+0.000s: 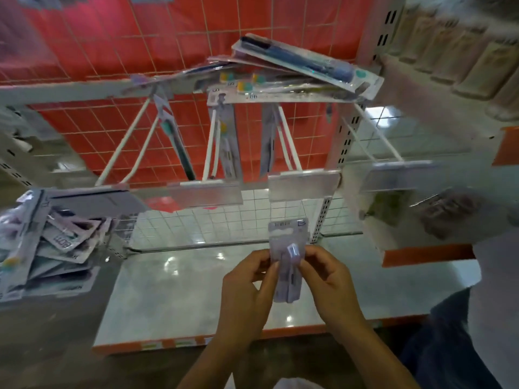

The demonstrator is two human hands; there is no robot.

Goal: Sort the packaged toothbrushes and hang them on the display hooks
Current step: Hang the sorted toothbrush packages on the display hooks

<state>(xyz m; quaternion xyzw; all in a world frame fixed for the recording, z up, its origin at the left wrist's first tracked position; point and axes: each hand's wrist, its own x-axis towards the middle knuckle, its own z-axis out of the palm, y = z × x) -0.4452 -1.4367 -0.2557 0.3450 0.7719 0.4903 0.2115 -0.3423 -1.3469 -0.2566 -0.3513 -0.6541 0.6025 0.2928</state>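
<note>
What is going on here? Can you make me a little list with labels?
place: shop display with a red wire grid
left hand: pinches the left edge of the toothbrush pack
right hand: pinches the pack's right edge
pack: upright, in front of the hooks, not hung yet
hooks: long white prongs with price tag holders; a few packs already hang near the back
on top of the hooks: loose packs, with a dark blue toothbrush pack uppermost
left side: pile of packs waiting
</note>
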